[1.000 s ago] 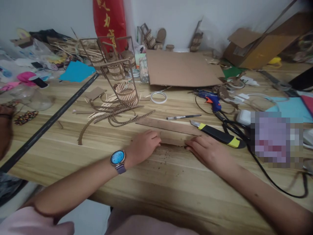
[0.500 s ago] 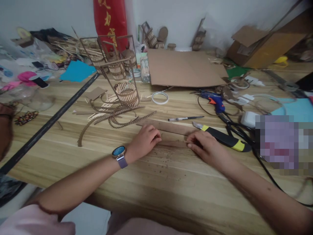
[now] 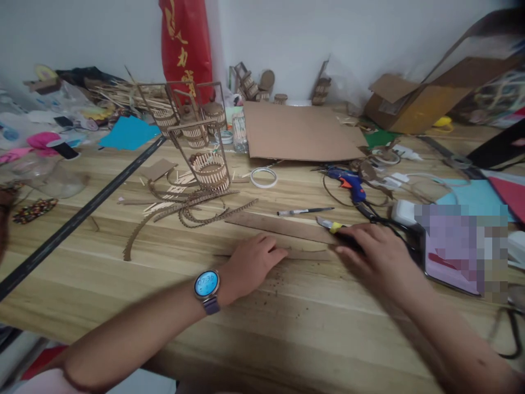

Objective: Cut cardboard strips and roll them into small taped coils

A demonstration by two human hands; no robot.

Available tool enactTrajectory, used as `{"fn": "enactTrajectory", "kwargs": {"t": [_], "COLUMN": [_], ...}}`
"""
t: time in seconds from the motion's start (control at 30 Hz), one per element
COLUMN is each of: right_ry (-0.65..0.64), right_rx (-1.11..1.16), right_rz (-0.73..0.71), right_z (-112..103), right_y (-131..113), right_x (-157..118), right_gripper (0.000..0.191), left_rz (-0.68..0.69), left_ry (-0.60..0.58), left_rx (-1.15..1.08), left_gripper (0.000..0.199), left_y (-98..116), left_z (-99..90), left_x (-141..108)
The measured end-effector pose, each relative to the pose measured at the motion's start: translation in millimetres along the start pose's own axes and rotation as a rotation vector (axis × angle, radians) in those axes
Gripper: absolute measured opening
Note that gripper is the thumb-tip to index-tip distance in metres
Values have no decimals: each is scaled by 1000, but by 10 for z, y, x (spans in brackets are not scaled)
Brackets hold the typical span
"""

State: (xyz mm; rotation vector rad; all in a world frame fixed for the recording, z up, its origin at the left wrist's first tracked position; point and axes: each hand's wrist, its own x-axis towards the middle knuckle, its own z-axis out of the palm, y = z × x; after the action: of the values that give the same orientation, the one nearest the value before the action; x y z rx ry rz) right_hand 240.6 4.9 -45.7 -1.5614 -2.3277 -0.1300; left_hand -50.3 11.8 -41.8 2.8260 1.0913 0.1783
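My left hand (image 3: 254,265), with a watch on its wrist, rests on a narrow cardboard strip (image 3: 309,255) lying on the table, fingers bent and pressed together over it. Around a utility knife (image 3: 325,222) my right hand (image 3: 375,246) is closed; the blade end and a bit of yellow show past the fingers, while most of the handle is hidden under the palm. Just beyond both hands lies a wider cardboard strip (image 3: 279,226), with a pen (image 3: 305,211) behind it. Dark crumbs are scattered in front of my left hand.
Toothed cardboard strips (image 3: 197,210) curl at the left, near a small stick bucket (image 3: 211,172) with a tall handle. A tape ring (image 3: 263,178), a blue glue gun (image 3: 348,183) and a large cardboard sheet (image 3: 303,131) lie farther back. A phone (image 3: 451,268) is at the right.
My right hand has left the narrow strip, moved right and closed on the utility knife. My left hand stays on the strip, its fingers shifted slightly to the right. The view has tilted slightly.
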Motion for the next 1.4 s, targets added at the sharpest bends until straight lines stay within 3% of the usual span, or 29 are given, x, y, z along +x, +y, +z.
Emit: {"fn": "enactTrajectory", "kwargs": {"t": [0.17,0.33,0.4,0.5,0.57,0.73,0.9,1.1,1.23,1.4], "right_ry": [-108,4,30,-10,-69,-169,-155,-54,-78,-243], "right_rx": [-67,-83,170,876,1231,1571,1675,1630,1541,1367], "right_rz": [95,215,356,611,691,810,769,826,857,782], "right_z": [9,-65,-117,-169,-188,-214,-178,-127,-126,-150], "right_y": [369,225,131,7,-58,-157,-211,-235,-224,-130], "right_x": [-156,-143,-132,-134,-142,-129,-85,-84,-83,-113], "right_gripper": [40,43,42,41,43,54,38,36,41,48], "left_rz": [-46,-96,-95,-86,-77,-65,-56,-42,-34,-73], "left_ry": [-12,1,9,29,36,37,36,38,71,97], "left_rx": [-12,-59,-58,-41,-26,7,24,21,18,-24], "left_gripper": [29,33,35,34,33,33,34,34,34,36], "left_y": [23,54,49,36,29,16,3,8,3,-71], "left_z": [-66,-45,-21,12,30,67,79,75,98,118], "left_x": [-80,-84,-88,-103,-113,-119,-120,-135,-150,-155]}}
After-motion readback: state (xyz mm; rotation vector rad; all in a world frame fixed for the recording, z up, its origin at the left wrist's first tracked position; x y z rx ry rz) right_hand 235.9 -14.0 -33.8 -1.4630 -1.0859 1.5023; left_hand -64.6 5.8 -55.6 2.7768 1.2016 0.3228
